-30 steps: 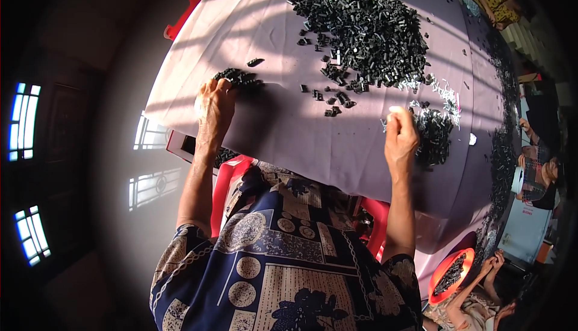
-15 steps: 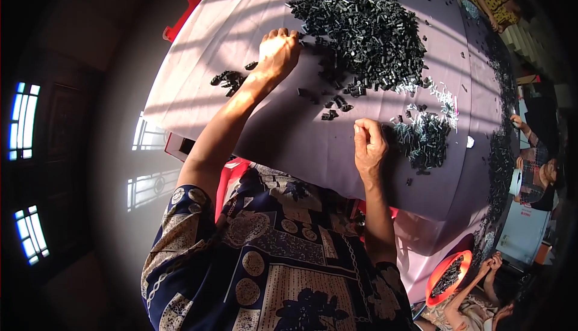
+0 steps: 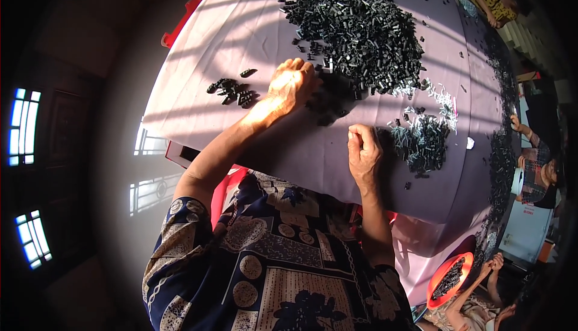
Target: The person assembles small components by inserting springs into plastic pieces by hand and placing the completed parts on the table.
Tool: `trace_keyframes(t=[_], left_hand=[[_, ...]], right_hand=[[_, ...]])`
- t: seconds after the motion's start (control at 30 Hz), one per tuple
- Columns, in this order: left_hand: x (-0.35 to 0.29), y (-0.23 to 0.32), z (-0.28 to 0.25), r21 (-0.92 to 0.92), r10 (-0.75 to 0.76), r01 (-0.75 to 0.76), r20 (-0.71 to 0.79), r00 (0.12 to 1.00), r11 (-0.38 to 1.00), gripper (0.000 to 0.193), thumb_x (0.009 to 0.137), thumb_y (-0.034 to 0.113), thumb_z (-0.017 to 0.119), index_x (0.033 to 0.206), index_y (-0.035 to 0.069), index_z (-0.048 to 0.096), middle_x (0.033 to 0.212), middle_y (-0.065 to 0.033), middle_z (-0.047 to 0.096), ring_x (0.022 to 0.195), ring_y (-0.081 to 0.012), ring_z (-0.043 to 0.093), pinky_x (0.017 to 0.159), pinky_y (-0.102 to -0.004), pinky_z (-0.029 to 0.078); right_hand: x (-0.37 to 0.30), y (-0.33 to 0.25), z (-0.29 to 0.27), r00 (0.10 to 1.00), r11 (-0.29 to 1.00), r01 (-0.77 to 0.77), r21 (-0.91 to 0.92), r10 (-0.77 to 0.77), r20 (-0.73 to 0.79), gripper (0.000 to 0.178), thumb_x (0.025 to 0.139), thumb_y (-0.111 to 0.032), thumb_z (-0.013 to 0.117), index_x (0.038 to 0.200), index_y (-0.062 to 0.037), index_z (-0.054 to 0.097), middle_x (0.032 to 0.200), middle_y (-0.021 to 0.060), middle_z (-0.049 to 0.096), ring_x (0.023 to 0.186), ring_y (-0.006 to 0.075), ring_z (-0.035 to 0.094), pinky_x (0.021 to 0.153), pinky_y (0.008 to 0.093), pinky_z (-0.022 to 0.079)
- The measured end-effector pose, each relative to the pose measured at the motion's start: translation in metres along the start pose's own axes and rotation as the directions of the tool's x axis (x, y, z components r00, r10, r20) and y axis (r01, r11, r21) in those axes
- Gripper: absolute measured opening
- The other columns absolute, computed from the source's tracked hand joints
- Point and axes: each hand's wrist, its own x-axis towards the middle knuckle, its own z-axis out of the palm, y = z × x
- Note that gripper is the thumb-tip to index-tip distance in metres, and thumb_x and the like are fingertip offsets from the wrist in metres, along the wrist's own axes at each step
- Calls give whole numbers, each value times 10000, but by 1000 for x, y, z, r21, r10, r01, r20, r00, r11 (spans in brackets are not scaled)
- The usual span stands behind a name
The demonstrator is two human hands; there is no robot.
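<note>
A big heap of small black plastic pieces (image 3: 361,30) lies spread over the cloth-covered table (image 3: 198,72). At its near left edge my left hand (image 3: 292,85) is down low, back upward, with its fingers curled; its fingertips and anything under them are hidden. Left of that hand sits a small cluster of black parts (image 3: 232,92), with a single black part (image 3: 248,73) just beyond it. My right hand (image 3: 364,153) is raised near the front edge, thumb and fingertips pressed together. I cannot make out what it pinches. Beside it lies a smaller heap of dark pieces (image 3: 421,144).
White slivers (image 3: 442,103) lie between the two heaps. An orange-red basin (image 3: 450,280) of black pieces stands at the lower right, near a co-worker's hands (image 3: 495,263). Other people sit along the right side. A red chair (image 3: 183,21) stands beyond the left edge.
My left hand has moved right and slightly nearer to me, uncovering a few pieces by the heap's left edge. The right hand has shifted slightly left and down, still pinched.
</note>
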Motion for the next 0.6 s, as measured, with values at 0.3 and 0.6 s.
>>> trace_keyframes(t=[0.3, 0.6], left_hand=[[39, -10, 22, 243, 31, -37, 26, 999, 969, 261, 650, 154, 489, 889, 50, 481, 902, -119, 440, 830, -279, 397, 707, -360, 354], [0, 49, 29, 74, 147, -153, 74, 986, 985, 245, 660, 92, 454, 889, 11, 485, 930, -159, 451, 850, -285, 417, 719, -366, 351]], right_hand=[[8, 14, -11, 999, 999, 48, 24, -48, -15, 79, 691, -2, 467, 767, -12, 486, 646, 68, 466, 534, 149, 452, 509, 242, 376], [16, 30, -28, 999, 999, 38, 4, -38, -9, 83, 691, 4, 470, 772, -9, 482, 661, 76, 473, 548, 159, 457, 519, 250, 384]])
